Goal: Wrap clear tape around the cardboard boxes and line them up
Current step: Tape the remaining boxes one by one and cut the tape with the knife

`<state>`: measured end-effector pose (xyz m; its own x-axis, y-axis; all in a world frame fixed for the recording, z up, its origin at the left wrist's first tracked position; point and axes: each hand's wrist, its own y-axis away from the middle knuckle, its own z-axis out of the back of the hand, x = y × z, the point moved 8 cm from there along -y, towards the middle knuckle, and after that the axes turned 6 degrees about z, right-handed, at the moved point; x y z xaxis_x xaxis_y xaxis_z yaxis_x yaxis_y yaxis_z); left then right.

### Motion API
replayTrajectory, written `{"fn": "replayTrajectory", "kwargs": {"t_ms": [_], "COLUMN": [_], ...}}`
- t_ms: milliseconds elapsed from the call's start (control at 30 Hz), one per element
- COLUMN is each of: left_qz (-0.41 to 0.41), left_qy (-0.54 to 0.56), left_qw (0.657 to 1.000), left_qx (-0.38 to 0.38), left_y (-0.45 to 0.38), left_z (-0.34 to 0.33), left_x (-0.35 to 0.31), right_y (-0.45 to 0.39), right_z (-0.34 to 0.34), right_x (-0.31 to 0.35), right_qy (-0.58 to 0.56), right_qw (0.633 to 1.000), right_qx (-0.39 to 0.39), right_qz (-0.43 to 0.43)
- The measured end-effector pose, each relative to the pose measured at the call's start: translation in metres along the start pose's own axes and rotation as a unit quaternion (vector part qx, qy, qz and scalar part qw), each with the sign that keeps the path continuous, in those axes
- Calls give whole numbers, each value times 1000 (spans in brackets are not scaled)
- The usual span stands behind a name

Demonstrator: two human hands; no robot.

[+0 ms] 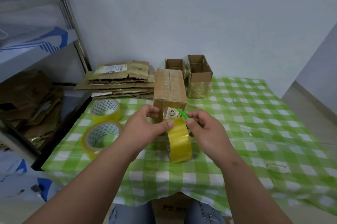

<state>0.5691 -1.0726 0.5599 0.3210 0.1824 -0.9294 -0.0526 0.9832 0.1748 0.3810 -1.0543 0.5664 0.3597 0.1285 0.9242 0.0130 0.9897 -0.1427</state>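
A closed cardboard box (170, 87) wrapped in clear tape lies on the green checked tablecloth (255, 132), a label reading 108 on its near end. In front of it stands a yellowish roll of clear tape (180, 141) on its edge. My left hand (145, 125) holds the roll's top, thumb pressed on the tape. My right hand (204, 129) grips a thin green cutter (183, 113) whose tip points at the box's near end, just above the roll.
Two more tape rolls (105, 109) (102, 136) lie at the left of the table. Flattened cardboard (120, 81) is stacked at the back left. Two open boxes (175, 64) (199, 76) stand behind. A metal shelf (36, 50) with cardboard is on the left.
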Motion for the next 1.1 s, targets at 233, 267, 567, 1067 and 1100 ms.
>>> {"fn": "replayTrajectory", "kwargs": {"t_ms": [233, 267, 567, 1067, 1100], "left_qz": [78, 96, 78, 56, 57], "left_qy": [108, 130, 131, 132, 133], "left_qw": [988, 983, 984, 988, 988], "left_qx": [81, 91, 93, 60, 59], "left_y": [1, 1, -3, -4, -4], "left_z": [-14, -15, -15, -11, -11], "left_x": [10, 12, 13, 11, 11], "right_y": [-7, -8, -15, -17, -18], "right_z": [6, 5, -4, -14, -15], "right_x": [13, 15, 34, 54, 55], "right_qy": [86, 107, 245, 359, 364], "right_qw": [996, 994, 968, 931, 929], "right_qx": [5, 8, 30, 28, 27], "right_qz": [22, 23, 37, 60, 62]}}
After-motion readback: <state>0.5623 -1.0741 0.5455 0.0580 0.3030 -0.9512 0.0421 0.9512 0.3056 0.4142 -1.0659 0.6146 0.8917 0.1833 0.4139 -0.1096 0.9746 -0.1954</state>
